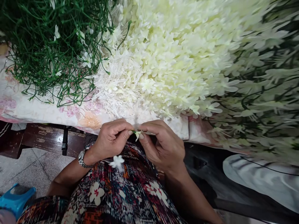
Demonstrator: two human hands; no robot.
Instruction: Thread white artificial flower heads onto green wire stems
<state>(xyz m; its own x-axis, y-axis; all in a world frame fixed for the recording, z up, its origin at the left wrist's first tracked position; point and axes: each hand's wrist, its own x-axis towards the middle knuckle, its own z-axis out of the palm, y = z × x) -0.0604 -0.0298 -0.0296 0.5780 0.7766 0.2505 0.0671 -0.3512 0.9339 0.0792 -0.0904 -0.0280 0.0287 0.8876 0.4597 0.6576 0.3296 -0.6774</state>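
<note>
My left hand (113, 137), with a metal watch at its wrist, pinches the green end of a small stem. My right hand (163, 143) has thumb and forefinger closed on the other side, at a small artificial flower (137, 134) with pale petals. Both sets of fingertips nearly meet in front of the table edge. The exact grip of the right fingertips is partly hidden. Below the hands, a loose white flower (116, 161) lies on the patterned clothing over my lap.
Tangled green plastic stems (58, 53) lie at the table's left. White stamen threads (119, 81) and a large heap of cream petals (182, 56) cover the middle. Assembled white flowers (263, 87) pile up at right. A flowered tablecloth (44, 105) hangs over the edge.
</note>
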